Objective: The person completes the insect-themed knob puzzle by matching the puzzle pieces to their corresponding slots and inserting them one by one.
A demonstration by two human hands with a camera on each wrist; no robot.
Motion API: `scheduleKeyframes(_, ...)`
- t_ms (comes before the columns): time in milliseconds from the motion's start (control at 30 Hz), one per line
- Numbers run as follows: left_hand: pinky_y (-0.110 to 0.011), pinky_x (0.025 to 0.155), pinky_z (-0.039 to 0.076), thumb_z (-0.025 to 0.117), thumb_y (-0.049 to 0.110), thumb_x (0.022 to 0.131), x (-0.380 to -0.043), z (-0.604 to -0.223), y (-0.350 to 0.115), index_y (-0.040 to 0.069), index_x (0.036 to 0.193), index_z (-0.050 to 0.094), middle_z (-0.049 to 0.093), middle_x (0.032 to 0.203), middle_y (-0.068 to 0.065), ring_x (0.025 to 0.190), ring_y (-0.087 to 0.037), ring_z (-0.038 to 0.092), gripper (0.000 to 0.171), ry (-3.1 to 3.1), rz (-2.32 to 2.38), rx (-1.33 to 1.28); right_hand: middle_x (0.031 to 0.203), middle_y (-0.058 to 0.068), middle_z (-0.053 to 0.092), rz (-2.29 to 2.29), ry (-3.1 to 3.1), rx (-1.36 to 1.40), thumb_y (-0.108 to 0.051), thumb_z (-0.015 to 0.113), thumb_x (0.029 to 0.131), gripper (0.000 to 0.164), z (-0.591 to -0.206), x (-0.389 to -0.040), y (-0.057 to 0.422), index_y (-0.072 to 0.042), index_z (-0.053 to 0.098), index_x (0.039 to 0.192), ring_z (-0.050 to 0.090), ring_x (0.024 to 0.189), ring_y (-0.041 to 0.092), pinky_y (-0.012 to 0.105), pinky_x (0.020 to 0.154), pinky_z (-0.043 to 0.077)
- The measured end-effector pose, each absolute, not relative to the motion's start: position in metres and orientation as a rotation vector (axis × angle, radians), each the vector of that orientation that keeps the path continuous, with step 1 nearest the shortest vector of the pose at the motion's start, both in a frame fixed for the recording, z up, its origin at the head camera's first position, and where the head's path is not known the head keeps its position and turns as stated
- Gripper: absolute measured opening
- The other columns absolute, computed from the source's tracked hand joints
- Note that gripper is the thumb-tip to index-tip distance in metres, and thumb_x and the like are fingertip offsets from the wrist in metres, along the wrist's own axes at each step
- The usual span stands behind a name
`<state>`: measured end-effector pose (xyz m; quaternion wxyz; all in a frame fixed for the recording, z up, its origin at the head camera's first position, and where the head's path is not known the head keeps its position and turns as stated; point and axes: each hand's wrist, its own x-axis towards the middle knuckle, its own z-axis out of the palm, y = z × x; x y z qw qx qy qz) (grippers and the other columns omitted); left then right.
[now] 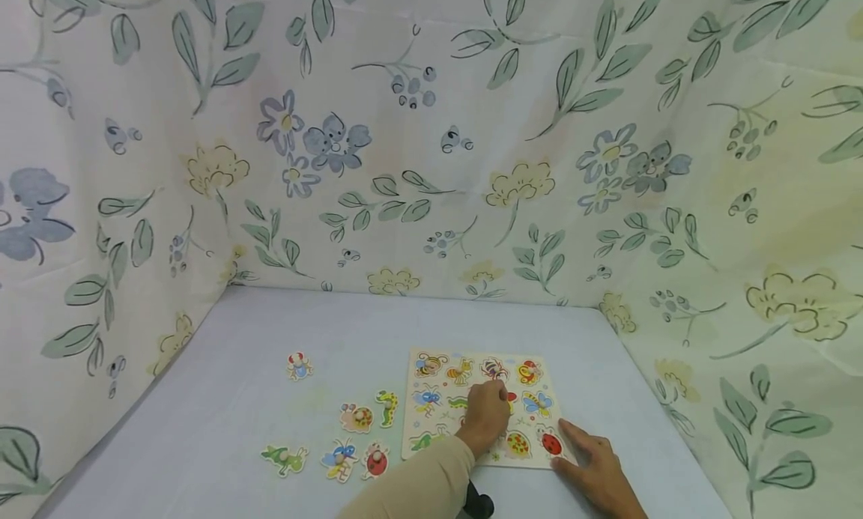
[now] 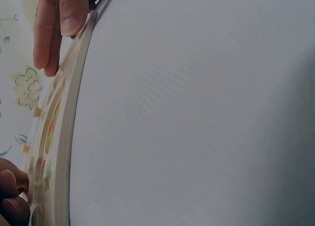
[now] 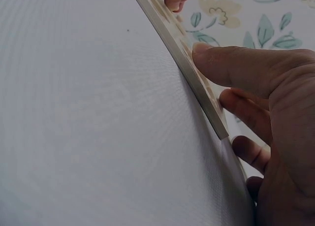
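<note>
A wooden puzzle board (image 1: 495, 463) with printed insects lies right of centre on the table. My left hand (image 1: 487, 416) reaches over its middle with curled fingers, pinching a small puzzle piece by its knob; the fingers cover most of that piece, beside a red and yellow patch. At the board's near right corner, my right hand (image 1: 596, 466) holds the edge, thumb (image 3: 231, 63) on the near side and fingers along the right side. Knobbed bee (image 1: 429, 365), spider (image 1: 494, 368) and dragonfly (image 1: 537, 404) pieces sit in the board.
Left of the board lie loose pieces: a beetle (image 1: 299, 367), a snail (image 1: 356, 418), a caterpillar (image 1: 387, 408), a grasshopper (image 1: 285, 459), a mosquito (image 1: 340, 460) and a ladybug (image 1: 375, 460). Floral cloth (image 1: 404, 227) surrounds the white table (image 1: 202, 429) at back and sides.
</note>
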<state>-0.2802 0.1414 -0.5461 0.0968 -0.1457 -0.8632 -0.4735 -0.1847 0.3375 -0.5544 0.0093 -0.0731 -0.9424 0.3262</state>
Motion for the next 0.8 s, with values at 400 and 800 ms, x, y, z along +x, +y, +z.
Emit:
scheduleKeyframes(400,-0.022,0.055,0.042,0.063,-0.008,0.077,-0.2794,-0.5446,0.1384,0.012,0.067,0.06,0.056,0.066,0.008,0.063,-0.007,0.051,0.022,-2.548,-1.408,-0.463,0.144,0.015,0.045,1.009,-2.946,-0.219,-0.05,0.078,0.073,0.083,-0.5524,-0.1839,0.3376,-0.01,0.05,0.141,0.038,0.118,0.037,0.064,0.093,0.029)
scheduleKeyframes(800,-0.024,0.056,0.042,0.063,-0.006,0.078,-0.2786,-0.5408,0.1357,0.011,0.071,0.06,0.052,0.068,0.008,0.064,-0.009,0.05,0.019,-2.628,-1.497,-0.404,0.144,0.016,0.044,0.988,-2.958,-0.215,-0.051,0.077,0.075,0.084,-0.5494,-0.1826,0.336,-0.009,0.049,0.142,0.038,0.118,0.039,0.065,0.093,0.029)
